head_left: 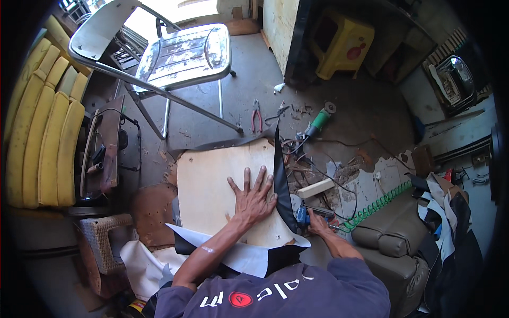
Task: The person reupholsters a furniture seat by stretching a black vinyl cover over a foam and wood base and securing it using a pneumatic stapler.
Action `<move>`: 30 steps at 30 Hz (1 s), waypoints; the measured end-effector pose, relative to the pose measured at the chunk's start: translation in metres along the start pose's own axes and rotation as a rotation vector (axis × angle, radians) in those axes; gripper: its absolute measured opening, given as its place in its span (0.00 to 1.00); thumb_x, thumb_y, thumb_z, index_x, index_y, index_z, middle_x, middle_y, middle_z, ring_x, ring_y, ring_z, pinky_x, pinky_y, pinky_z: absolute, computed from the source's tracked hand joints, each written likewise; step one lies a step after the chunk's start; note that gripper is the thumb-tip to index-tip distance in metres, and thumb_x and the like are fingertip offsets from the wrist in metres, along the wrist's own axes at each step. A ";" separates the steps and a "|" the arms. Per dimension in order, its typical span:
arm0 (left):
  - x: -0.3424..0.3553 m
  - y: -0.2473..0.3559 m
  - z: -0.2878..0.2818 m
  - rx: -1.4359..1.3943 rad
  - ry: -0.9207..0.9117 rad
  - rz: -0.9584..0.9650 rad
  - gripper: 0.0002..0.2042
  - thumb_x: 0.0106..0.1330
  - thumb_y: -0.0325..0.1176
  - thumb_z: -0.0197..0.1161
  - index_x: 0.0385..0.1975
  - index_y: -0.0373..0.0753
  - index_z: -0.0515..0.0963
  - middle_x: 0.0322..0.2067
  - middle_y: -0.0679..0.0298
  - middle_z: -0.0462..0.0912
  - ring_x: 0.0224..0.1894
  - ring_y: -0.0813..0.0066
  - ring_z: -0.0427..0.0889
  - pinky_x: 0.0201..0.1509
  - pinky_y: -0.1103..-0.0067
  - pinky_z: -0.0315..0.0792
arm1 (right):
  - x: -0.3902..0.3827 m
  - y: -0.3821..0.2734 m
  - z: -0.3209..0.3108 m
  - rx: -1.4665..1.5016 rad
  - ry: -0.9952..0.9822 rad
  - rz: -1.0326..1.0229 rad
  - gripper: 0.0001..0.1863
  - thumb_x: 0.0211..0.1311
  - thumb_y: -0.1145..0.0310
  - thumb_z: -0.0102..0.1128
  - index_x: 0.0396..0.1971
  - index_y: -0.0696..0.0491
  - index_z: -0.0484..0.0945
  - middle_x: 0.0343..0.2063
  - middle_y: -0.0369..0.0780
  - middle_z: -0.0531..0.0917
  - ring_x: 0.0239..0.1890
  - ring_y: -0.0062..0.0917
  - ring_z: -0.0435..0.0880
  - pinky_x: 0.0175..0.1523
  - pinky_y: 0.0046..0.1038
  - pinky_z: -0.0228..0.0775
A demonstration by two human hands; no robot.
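While left hand (253, 199) lies flat, fingers spread, pinning plywood panel (222, 185) on the floor, right hand (318, 222) grips blue staple gun (304, 216) at black vinyl (282, 185) along panel's right edge; likely fastening step: keep vinyl taut.

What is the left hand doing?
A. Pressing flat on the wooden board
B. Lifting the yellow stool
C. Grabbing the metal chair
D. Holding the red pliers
A: the left hand lies flat, fingers spread, on the board; the pliers, chair and stool sit untouched farther off.
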State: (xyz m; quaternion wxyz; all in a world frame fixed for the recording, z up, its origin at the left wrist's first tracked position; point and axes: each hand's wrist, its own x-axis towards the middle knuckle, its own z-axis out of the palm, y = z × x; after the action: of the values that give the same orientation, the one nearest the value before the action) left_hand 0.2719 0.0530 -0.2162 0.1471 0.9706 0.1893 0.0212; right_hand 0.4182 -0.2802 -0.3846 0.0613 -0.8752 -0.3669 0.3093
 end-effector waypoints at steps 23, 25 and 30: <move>0.002 0.004 0.004 -0.018 0.077 0.055 0.32 0.72 0.58 0.49 0.73 0.52 0.68 0.81 0.67 0.46 0.82 0.44 0.31 0.68 0.24 0.22 | 0.000 -0.164 -0.282 -0.113 0.011 -0.485 0.18 0.51 0.57 0.68 0.41 0.49 0.87 0.30 0.47 0.88 0.31 0.45 0.88 0.40 0.44 0.82; -0.001 0.004 0.003 -0.035 0.064 0.040 0.32 0.72 0.59 0.48 0.73 0.52 0.69 0.81 0.66 0.46 0.82 0.44 0.31 0.68 0.24 0.22 | -0.002 -0.173 -0.292 -0.136 -0.003 -0.476 0.18 0.51 0.58 0.68 0.43 0.49 0.87 0.31 0.47 0.89 0.32 0.45 0.88 0.41 0.44 0.82; -0.001 0.004 0.000 -0.024 0.060 0.054 0.32 0.72 0.58 0.48 0.73 0.52 0.69 0.81 0.66 0.46 0.82 0.44 0.31 0.68 0.24 0.22 | 0.003 -0.183 -0.302 -0.156 0.008 -0.518 0.20 0.51 0.61 0.68 0.46 0.48 0.88 0.33 0.46 0.89 0.33 0.44 0.89 0.43 0.43 0.83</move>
State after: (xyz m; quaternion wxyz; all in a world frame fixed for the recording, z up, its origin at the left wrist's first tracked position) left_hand 0.2730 0.0488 -0.2150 0.1526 0.9724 0.1672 0.0565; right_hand 0.4864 -0.1094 -0.0826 0.0721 -0.7554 -0.6011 0.2506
